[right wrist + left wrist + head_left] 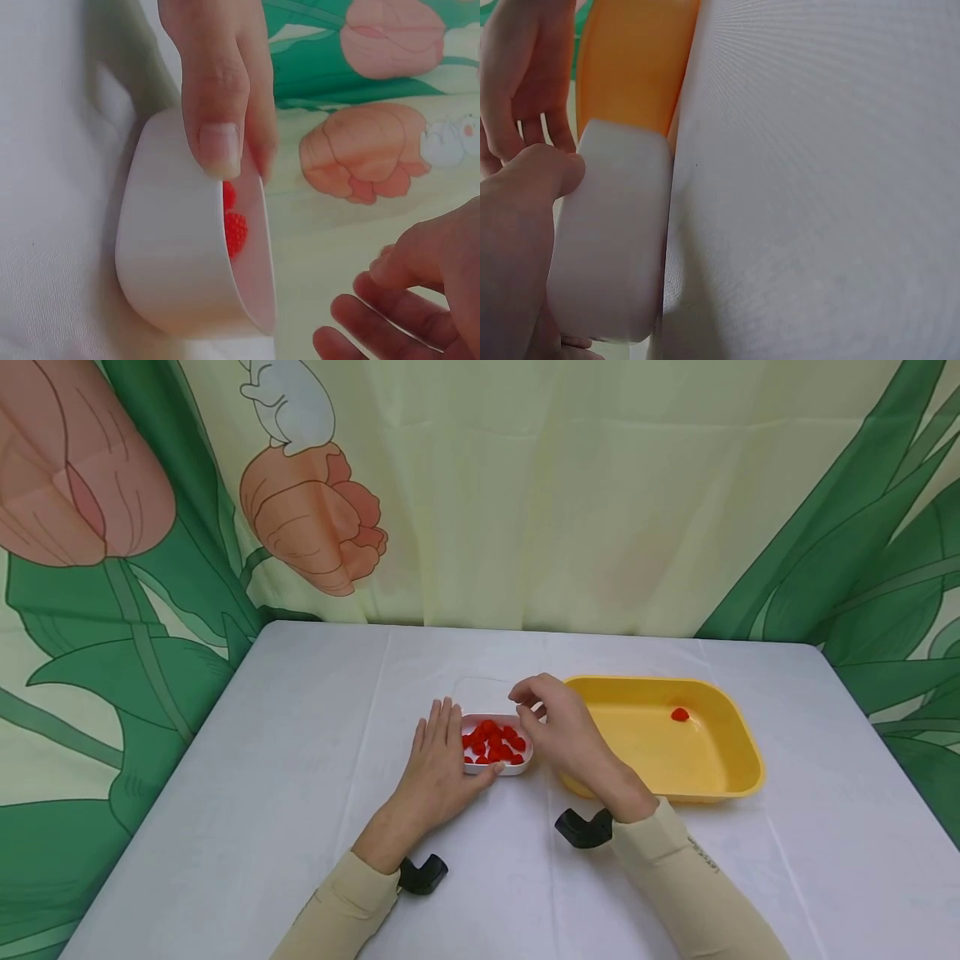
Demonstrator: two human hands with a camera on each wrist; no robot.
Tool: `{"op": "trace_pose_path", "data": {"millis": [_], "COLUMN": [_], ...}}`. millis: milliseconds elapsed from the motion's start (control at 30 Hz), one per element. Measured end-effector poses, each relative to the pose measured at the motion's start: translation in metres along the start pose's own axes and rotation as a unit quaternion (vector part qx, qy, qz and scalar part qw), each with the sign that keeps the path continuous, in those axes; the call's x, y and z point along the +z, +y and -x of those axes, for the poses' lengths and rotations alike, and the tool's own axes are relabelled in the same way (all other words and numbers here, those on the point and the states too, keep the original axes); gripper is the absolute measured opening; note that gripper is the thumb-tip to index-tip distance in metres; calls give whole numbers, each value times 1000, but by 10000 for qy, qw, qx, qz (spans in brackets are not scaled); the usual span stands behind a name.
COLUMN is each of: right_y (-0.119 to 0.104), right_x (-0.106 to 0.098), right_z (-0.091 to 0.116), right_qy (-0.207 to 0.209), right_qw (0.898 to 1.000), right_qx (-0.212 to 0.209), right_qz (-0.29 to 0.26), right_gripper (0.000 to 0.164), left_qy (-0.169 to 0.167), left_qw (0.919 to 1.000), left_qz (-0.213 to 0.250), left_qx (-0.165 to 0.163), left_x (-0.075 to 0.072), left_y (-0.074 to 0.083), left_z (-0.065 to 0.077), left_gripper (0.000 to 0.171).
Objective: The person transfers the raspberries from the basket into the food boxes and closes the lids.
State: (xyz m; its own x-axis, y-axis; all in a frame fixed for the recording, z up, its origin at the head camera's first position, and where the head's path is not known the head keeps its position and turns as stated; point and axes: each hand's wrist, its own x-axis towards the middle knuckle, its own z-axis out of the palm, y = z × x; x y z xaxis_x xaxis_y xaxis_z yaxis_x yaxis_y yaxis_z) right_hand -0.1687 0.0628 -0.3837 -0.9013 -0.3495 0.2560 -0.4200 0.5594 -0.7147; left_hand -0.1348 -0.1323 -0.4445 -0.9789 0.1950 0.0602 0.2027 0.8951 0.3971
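Observation:
A small white box (496, 769) stands on the table, holding several red raspberry-like pieces (495, 742). A clear lid (480, 683) appears behind it, its outline faint. My left hand (433, 772) lies along the box's left end with straight fingers, the thumb touching the front rim. In the right wrist view that thumb rests on the wall of the white box (176, 247). Above the box's right end is my right hand (558, 722), its fingers (397, 311) loosely bent with nothing visible between them. Some right fingertips are hidden in the head view.
A yellow tray (667, 795) sits to the right, close to the box, with one red piece (679, 714) inside. A white cloth covers the table (300, 760). Behind hangs a printed curtain (562, 510). Each wrist wears a black camera mount (585, 828).

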Motion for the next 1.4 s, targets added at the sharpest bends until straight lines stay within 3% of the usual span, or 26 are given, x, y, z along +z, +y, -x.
{"op": "trace_pose_path", "data": {"millis": [667, 1400], "right_y": [19, 52], "right_x": [-30, -56], "right_z": [9, 25], "right_qy": [477, 620], "right_qw": [9981, 9940], "right_qx": [324, 610], "right_qz": [213, 662], "right_gripper": [15, 18], "left_qy": [-45, -67], "left_qw": [10000, 9999], "left_qz": [-30, -27], "left_qx": [-50, -111], "left_x": [0, 1], "left_y": [1, 2], "left_z": [-1, -1], "left_gripper": [105, 104]}}
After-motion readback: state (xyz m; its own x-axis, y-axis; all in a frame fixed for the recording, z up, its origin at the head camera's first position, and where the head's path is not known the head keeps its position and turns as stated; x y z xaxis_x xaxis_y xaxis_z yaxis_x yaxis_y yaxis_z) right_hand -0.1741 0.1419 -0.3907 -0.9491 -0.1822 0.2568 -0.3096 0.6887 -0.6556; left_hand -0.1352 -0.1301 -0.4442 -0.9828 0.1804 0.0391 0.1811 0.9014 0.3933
